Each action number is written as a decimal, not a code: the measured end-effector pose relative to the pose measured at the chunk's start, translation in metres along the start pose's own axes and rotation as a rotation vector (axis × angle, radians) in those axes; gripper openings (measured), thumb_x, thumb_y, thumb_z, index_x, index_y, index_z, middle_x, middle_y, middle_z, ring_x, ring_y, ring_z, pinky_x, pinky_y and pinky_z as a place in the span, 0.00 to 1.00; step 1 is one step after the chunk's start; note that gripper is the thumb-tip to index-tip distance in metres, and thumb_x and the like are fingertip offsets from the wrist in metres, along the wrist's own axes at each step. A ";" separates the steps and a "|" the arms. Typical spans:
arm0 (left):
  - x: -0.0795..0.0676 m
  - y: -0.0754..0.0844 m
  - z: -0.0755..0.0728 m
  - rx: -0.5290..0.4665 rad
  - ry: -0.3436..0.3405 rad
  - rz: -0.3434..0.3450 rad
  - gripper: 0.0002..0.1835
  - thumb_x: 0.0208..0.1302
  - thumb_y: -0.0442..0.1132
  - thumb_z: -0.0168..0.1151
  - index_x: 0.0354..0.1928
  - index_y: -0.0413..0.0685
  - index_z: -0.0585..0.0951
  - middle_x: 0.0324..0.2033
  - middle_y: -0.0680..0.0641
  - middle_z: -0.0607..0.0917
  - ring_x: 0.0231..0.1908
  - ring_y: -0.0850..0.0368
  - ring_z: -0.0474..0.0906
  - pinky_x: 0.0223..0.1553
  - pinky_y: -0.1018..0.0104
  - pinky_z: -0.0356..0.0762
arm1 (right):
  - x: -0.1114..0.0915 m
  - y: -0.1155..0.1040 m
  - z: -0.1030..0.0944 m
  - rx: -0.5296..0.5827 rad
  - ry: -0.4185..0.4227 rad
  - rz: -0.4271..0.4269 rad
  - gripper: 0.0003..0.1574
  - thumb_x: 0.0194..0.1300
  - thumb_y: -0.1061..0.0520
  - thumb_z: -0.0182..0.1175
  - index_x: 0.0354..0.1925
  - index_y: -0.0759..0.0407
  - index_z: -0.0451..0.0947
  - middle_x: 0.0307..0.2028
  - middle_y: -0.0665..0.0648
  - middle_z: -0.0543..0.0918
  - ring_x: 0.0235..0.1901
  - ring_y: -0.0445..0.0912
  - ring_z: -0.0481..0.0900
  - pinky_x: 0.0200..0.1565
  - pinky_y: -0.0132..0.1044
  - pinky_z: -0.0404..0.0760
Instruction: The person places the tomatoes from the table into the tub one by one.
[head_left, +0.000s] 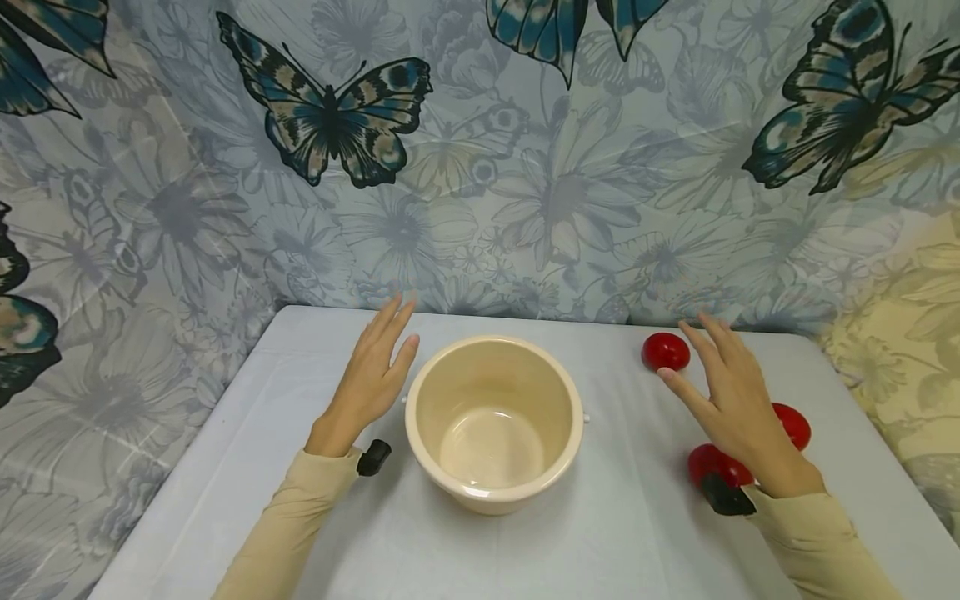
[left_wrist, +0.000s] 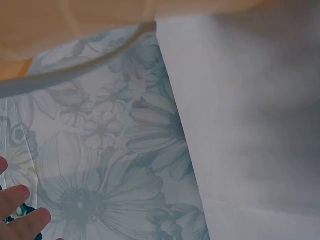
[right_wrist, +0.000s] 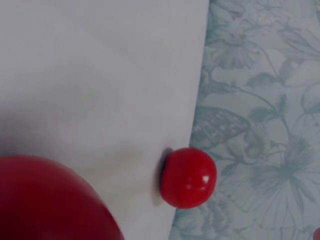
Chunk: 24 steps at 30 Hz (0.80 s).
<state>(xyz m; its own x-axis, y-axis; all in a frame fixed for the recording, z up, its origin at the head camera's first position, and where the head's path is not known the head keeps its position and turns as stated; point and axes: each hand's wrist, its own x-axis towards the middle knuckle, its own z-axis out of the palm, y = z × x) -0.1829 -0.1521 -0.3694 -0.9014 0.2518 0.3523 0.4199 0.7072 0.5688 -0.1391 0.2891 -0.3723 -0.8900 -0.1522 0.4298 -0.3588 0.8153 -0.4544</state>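
Note:
A deep cream-coloured pot (head_left: 493,492), round and with nothing inside, stands upright mid-table; its curved side (left_wrist: 90,20) fills the top of the left wrist view. My left hand (head_left: 369,371) is raised just left of the pot's rim, fingers extended and holding nothing. On the right, my right hand (head_left: 731,400) hovers among glossy red tomatoes, fingers spread and likewise holding nothing. One tomato (head_left: 665,352) lies beyond its thumb, near the table's back edge. A second tomato (head_left: 793,427) and a third tomato (head_left: 716,463) are partly hidden by the hand and wrist.
A white cloth covers the table (head_left: 622,533). Behind it and along the left hangs a floral curtain (head_left: 465,217) with butterflies. Yellowish patterned fabric (head_left: 900,350) borders the right side. Each wrist carries a small black camera, such as the left one (head_left: 374,458).

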 end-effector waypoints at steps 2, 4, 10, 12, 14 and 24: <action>-0.003 0.003 0.000 -0.026 -0.007 -0.002 0.30 0.79 0.53 0.38 0.78 0.52 0.57 0.78 0.45 0.52 0.78 0.42 0.45 0.77 0.39 0.43 | -0.003 0.000 0.001 0.010 -0.003 0.000 0.44 0.69 0.48 0.60 0.75 0.61 0.57 0.76 0.69 0.53 0.75 0.70 0.45 0.71 0.74 0.40; -0.005 0.005 0.001 -0.044 -0.013 0.003 0.30 0.79 0.53 0.38 0.78 0.52 0.57 0.78 0.45 0.52 0.78 0.42 0.46 0.77 0.38 0.45 | -0.006 0.001 0.001 0.018 -0.006 -0.003 0.44 0.69 0.49 0.60 0.75 0.61 0.56 0.76 0.69 0.53 0.75 0.69 0.45 0.71 0.74 0.40; -0.013 0.012 0.000 -0.086 -0.015 0.011 0.29 0.79 0.54 0.38 0.77 0.56 0.57 0.78 0.48 0.55 0.78 0.47 0.49 0.76 0.40 0.50 | -0.014 0.005 0.000 0.022 -0.003 -0.006 0.44 0.69 0.50 0.60 0.75 0.61 0.56 0.75 0.69 0.54 0.73 0.70 0.49 0.72 0.72 0.43; -0.015 0.013 0.000 -0.093 -0.016 0.013 0.29 0.79 0.53 0.39 0.77 0.56 0.58 0.78 0.50 0.55 0.78 0.49 0.50 0.77 0.42 0.50 | -0.016 0.006 0.000 0.020 -0.009 0.006 0.44 0.69 0.50 0.60 0.75 0.61 0.56 0.75 0.69 0.54 0.73 0.69 0.49 0.72 0.72 0.43; -0.017 0.015 0.000 -0.097 -0.014 0.022 0.29 0.79 0.52 0.39 0.77 0.55 0.59 0.77 0.51 0.56 0.77 0.50 0.50 0.77 0.43 0.51 | -0.019 0.006 0.001 0.013 -0.017 0.020 0.43 0.69 0.49 0.60 0.75 0.61 0.57 0.75 0.69 0.55 0.73 0.69 0.49 0.71 0.72 0.43; -0.025 0.020 0.001 -0.121 -0.029 0.017 0.28 0.79 0.52 0.40 0.77 0.57 0.60 0.77 0.53 0.58 0.77 0.52 0.53 0.76 0.44 0.53 | -0.032 0.009 0.003 0.032 -0.083 0.081 0.43 0.70 0.49 0.60 0.75 0.63 0.57 0.73 0.71 0.57 0.71 0.71 0.51 0.69 0.75 0.47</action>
<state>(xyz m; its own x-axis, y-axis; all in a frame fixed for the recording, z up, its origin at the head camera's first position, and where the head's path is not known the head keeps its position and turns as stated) -0.1521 -0.1434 -0.3678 -0.8959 0.2837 0.3419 0.4434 0.6183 0.6489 -0.1151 0.2997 -0.3928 -0.9363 -0.1329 0.3251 -0.2922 0.8086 -0.5107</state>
